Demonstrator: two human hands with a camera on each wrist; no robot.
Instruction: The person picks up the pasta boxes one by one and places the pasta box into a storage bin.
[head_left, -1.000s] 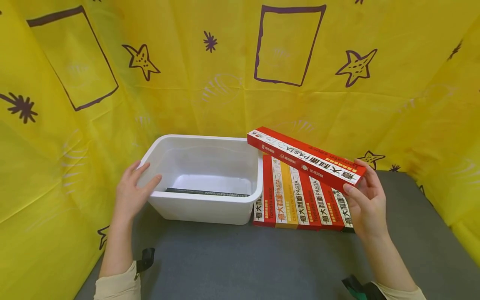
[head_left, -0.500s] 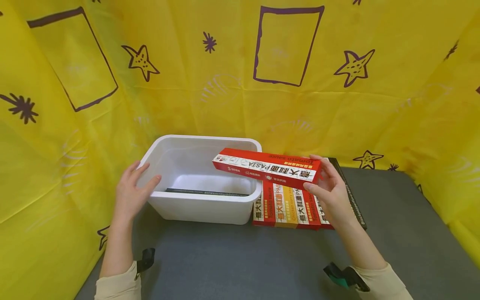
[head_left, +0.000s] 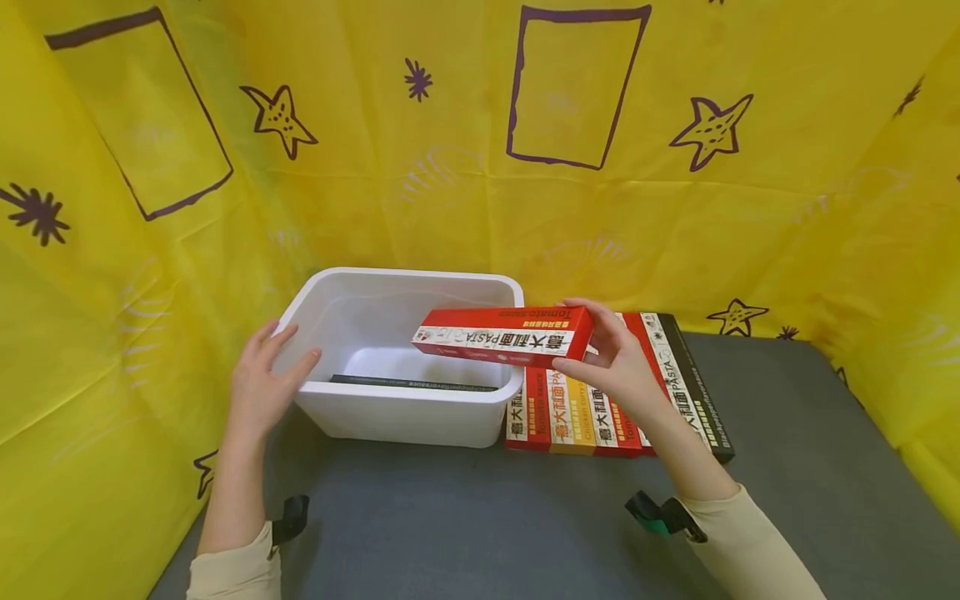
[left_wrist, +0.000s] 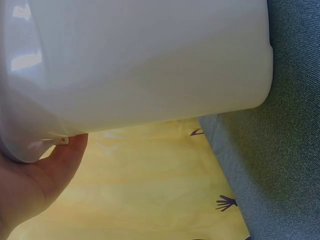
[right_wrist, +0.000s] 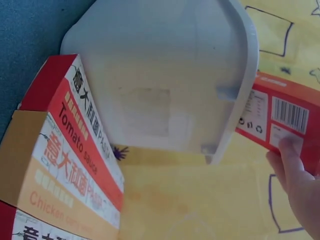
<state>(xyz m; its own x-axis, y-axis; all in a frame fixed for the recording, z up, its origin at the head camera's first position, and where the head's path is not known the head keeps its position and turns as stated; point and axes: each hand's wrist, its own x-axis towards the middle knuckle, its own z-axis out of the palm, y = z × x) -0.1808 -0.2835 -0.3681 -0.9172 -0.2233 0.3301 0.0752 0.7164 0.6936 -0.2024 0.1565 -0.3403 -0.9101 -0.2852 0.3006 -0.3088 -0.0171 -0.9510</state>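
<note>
My right hand point(head_left: 611, 354) holds a red and white pasta box point(head_left: 502, 333) labelled tomato sauce by its right end. The box's left end reaches over the right rim of a white plastic bin point(head_left: 405, 421). In the right wrist view, the barcode side of the box shows above the bin's rim, with fingers point(right_wrist: 292, 160) against it. My left hand point(head_left: 262, 379) grips the bin's rim at the left corner; in the left wrist view a finger point(left_wrist: 70, 155) lies under the rim. Inside the bin, a black box point(head_left: 412, 383) lies along the front wall.
Several pasta boxes point(head_left: 573, 417) lie side by side against the bin's right side: red, orange-yellow and, at the right end, a black one point(head_left: 701, 396). A yellow printed curtain point(head_left: 600, 208) stands close behind. The table point(head_left: 480, 517) is dark grey.
My right hand has carried the red pasta box leftward and lower, from above the row of boxes to over the bin's right rim. The left hand has stayed at the bin's corner.
</note>
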